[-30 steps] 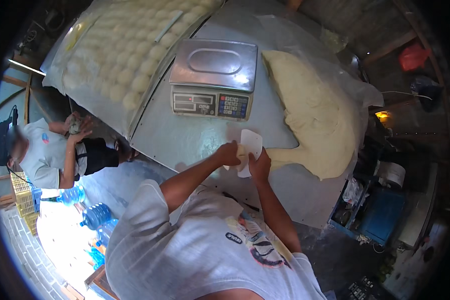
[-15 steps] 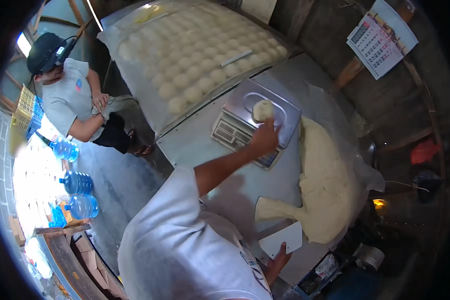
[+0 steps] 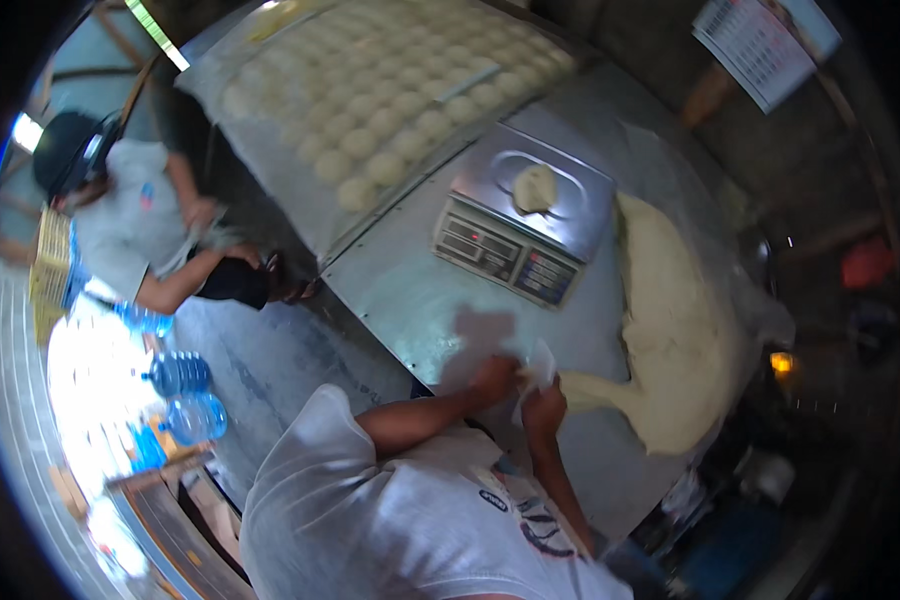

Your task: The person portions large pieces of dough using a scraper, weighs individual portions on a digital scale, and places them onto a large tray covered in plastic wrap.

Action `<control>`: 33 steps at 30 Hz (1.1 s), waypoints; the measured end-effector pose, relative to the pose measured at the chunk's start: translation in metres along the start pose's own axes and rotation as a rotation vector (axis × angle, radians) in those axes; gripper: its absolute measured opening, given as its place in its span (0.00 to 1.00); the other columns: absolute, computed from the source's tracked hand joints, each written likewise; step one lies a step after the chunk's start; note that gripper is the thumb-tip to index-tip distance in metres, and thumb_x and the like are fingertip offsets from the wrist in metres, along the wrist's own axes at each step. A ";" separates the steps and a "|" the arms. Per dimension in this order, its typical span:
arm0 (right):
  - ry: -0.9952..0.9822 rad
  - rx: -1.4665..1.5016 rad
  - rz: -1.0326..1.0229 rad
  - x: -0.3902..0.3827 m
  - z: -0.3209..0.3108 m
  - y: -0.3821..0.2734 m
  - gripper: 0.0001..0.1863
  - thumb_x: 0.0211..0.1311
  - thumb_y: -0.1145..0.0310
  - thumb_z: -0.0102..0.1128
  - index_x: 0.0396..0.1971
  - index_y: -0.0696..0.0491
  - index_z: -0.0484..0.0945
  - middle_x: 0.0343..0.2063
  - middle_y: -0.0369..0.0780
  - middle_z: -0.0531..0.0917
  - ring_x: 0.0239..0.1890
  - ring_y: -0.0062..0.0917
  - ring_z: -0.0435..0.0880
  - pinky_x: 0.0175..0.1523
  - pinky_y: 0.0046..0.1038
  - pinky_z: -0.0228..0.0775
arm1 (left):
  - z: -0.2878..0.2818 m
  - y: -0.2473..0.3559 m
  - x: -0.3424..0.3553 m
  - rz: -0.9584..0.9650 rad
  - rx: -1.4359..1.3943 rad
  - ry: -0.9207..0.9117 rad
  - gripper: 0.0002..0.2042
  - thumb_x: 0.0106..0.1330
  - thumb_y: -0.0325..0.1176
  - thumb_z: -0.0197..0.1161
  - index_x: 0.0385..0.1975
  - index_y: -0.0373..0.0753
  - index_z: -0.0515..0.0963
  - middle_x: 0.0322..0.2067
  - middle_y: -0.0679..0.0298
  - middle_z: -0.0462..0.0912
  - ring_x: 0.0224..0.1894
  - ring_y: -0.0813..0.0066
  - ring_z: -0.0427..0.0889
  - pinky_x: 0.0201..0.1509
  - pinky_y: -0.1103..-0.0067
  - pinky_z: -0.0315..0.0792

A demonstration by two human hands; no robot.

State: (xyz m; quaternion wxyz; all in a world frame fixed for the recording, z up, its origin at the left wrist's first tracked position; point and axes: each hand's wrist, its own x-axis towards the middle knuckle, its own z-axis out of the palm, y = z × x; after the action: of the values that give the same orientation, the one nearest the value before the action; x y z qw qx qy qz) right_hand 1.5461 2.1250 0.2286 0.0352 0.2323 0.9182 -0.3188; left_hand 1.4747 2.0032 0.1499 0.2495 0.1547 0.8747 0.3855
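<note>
In the head view, your right hand (image 3: 545,408) grips the white scraper (image 3: 541,362); your left hand (image 3: 494,380) curls beside the tip of the dough (image 3: 682,335), too blurred to tell whether it pinches; that mass, right on the desk (image 3: 380,290), looks heavy, soft and stretchy, best taken by its narrow end; a small lump (image 3: 535,189) sits on the scale (image 3: 505,265); the desk looks smooth; dough balls (image 3: 380,120) lie beyond, a co-worker (image 3: 125,225) stands left.
</note>
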 end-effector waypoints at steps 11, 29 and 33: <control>-0.005 0.401 0.031 0.003 0.008 0.062 0.22 0.51 0.75 0.65 0.48 0.61 0.74 0.38 0.51 0.84 0.42 0.43 0.84 0.49 0.37 0.74 | -0.057 0.063 0.055 0.224 -0.492 0.342 0.19 0.63 0.25 0.57 0.51 0.31 0.59 0.45 0.40 0.70 0.49 0.41 0.73 0.49 0.58 0.68; 0.356 0.542 0.302 -0.044 -0.078 0.066 0.22 0.54 0.78 0.64 0.50 0.64 0.73 0.41 0.48 0.83 0.43 0.33 0.83 0.49 0.30 0.73 | 0.028 0.050 0.056 0.462 0.022 -0.274 0.18 0.54 0.38 0.69 0.44 0.39 0.80 0.43 0.55 0.81 0.51 0.55 0.77 0.58 0.65 0.67; 0.118 0.098 0.237 -0.012 -0.073 -0.021 0.18 0.51 0.73 0.65 0.43 0.63 0.75 0.35 0.56 0.83 0.41 0.50 0.83 0.44 0.41 0.75 | 0.000 0.024 0.035 0.200 -0.064 -0.128 0.12 0.53 0.39 0.70 0.31 0.38 0.83 0.32 0.56 0.84 0.36 0.53 0.82 0.45 0.65 0.74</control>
State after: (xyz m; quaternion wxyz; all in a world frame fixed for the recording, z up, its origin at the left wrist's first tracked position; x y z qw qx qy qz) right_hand 1.5536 2.1500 0.3009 0.0071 0.3587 0.8682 -0.3429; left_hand 1.4478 2.0349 0.1568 0.2702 0.2574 0.8246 0.4253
